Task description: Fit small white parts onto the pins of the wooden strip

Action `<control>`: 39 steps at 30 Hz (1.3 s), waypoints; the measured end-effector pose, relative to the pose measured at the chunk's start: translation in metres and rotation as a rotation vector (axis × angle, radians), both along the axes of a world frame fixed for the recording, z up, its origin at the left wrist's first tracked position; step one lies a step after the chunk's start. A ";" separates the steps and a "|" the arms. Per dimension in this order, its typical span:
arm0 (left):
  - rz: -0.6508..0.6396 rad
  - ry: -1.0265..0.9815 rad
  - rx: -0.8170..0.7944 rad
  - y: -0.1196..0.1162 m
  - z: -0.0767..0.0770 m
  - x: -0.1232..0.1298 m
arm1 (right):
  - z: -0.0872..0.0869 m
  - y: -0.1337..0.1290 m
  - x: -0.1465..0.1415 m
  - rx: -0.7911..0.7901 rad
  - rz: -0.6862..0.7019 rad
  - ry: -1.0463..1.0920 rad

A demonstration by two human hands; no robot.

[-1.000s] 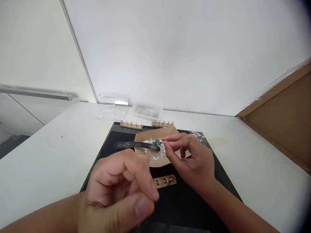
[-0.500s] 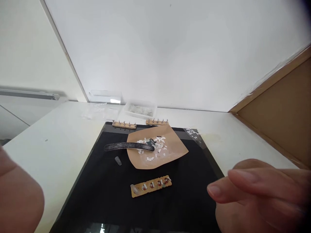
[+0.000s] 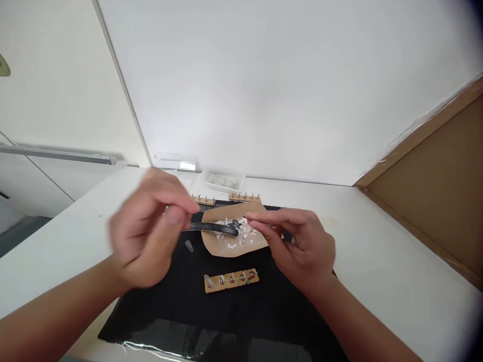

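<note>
My left hand (image 3: 151,231), a little blurred, is raised over the mat's left side, its fingers curled and thumb close to the index finger. Whatever it may hold does not show. Above the right side of the brown paper sheet (image 3: 217,245), my right hand (image 3: 302,246) pinches thumb and index finger together; anything between them is too small to name. On the sheet lie small white strips (image 3: 234,246) and one end of a curved black nail file (image 3: 211,228). A clear false nail tip (image 3: 189,246) rests left of the sheet. Nearer me is a wooden strip (image 3: 226,286) with several small stands and a nail tip at its left end.
Two wooden strips with metal pins, a left one (image 3: 206,201) and a right one (image 3: 241,198), stand at the back of the black mat (image 3: 211,322). Behind them, a clear plastic box (image 3: 222,180) sits by the white wall. A brown board (image 3: 433,191) rises on the right.
Both hands have come inward from the sides of the view to over the mat, the right one up to the paper sheet. The camera view has shifted slightly.
</note>
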State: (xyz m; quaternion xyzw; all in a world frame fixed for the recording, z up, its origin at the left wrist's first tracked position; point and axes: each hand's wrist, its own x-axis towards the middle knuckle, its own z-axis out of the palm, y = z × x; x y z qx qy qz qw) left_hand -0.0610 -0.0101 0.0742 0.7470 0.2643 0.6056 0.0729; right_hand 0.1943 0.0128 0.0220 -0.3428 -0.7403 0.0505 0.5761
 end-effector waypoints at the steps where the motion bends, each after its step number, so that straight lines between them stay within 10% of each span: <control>1: -0.029 0.080 0.013 0.007 -0.006 0.005 | -0.002 0.002 0.000 -0.042 0.003 -0.001; 9: 0.028 0.252 -0.345 0.018 -0.073 0.019 | -0.018 0.007 -0.006 -0.098 0.163 -0.271; 24: -0.010 0.314 -0.127 0.015 -0.065 0.019 | -0.017 -0.003 -0.021 0.213 -0.055 -0.421; 39: -0.017 0.232 -0.299 0.016 -0.069 0.020 | -0.008 -0.008 -0.016 0.213 -0.009 -0.698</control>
